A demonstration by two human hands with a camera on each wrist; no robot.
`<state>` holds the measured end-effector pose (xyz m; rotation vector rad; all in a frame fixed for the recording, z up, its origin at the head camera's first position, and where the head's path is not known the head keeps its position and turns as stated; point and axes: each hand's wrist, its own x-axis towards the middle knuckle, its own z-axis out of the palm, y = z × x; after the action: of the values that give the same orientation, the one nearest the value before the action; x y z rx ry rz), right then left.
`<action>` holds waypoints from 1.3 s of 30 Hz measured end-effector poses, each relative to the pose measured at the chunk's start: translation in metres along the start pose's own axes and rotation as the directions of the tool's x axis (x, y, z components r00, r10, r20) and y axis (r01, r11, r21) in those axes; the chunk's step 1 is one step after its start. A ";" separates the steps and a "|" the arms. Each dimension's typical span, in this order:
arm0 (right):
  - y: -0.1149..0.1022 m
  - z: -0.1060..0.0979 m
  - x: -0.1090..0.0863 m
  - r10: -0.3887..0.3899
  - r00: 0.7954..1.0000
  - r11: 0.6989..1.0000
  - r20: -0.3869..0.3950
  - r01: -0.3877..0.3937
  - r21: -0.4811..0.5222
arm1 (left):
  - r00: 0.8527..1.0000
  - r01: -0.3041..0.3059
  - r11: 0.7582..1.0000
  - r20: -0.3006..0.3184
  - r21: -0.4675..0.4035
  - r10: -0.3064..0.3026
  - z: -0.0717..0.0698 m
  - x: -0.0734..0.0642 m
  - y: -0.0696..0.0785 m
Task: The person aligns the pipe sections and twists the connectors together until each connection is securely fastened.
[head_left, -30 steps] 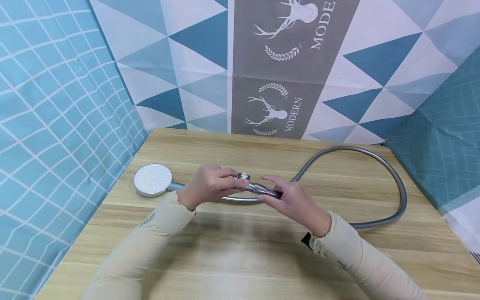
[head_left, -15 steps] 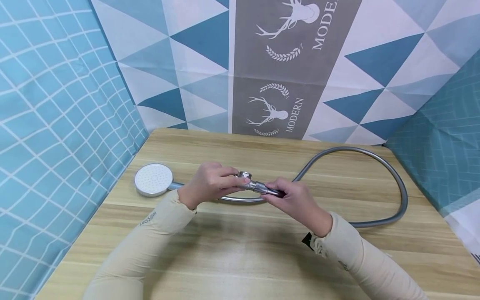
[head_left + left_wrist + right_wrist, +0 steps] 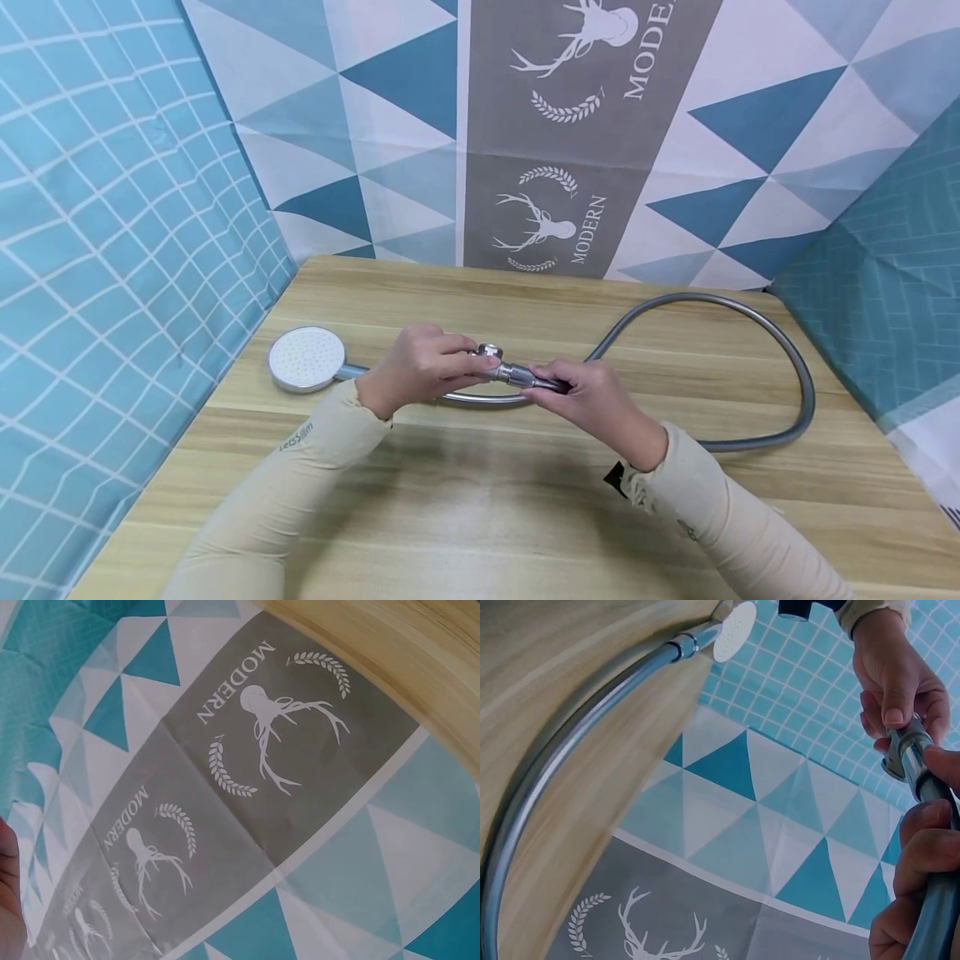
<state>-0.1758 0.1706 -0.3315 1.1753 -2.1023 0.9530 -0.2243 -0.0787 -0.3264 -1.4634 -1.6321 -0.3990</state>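
Observation:
My left hand pinches a chrome fitting between thumb and fingers, over the middle of the board. The metal shower hose has its tapered chrome end lined up against this fitting. Around that end my right hand curls its thumb and fingers, as the right wrist view also shows with the hose running through the fist. At the left lies a round shower head with a white face, joined to the hose's other end. Only a sliver of hand shows in the left wrist view.
The wood-grain board lies under everything. A patterned sheet rises behind it, a blue tiled sheet stands at the left, and a teal one at the right. The hose loops widely across the right side.
My right thumb and fingers, spread apart a second ago, have come together around the hose end and shifted slightly. My left hand keeps its pinch, almost still.

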 end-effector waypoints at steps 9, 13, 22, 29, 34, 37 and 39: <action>-0.001 -0.002 0.002 0.055 0.998 0.998 0.039 -0.056 0.022 | 1.000 -0.008 1.000 -0.010 -0.002 0.008 0.000 0.000 0.000; -0.003 -0.004 0.003 0.102 0.993 0.993 0.066 -0.105 0.045 | 1.000 -0.011 1.000 -0.012 0.002 0.011 -0.001 0.000 0.000; -0.007 -0.006 0.004 0.187 0.972 0.981 0.144 -0.191 0.014 | 1.000 -0.015 1.000 0.003 0.006 0.015 -0.002 0.000 0.001; -0.012 -0.006 0.006 0.272 0.943 0.962 0.193 -0.271 -0.032 | 1.000 -0.015 1.000 0.013 0.016 0.015 -0.004 0.001 0.001; -0.011 -0.004 0.005 0.201 0.965 0.976 0.168 -0.183 -0.116 | 1.000 -0.015 1.000 0.013 0.019 0.015 -0.004 0.000 0.001; -0.009 -0.003 0.004 0.088 0.987 0.986 0.133 -0.068 -0.149 | 1.000 -0.016 1.000 0.003 0.013 0.015 -0.004 0.000 0.001; -0.007 -0.002 0.003 0.024 0.993 0.988 0.112 -0.007 -0.153 | 1.000 -0.016 1.000 -0.004 0.002 0.016 -0.004 0.001 0.001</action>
<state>-0.1709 0.1681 -0.3253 1.1604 -2.2332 0.7333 -0.2219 -0.0804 -0.3236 -1.4725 -1.6167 -0.3907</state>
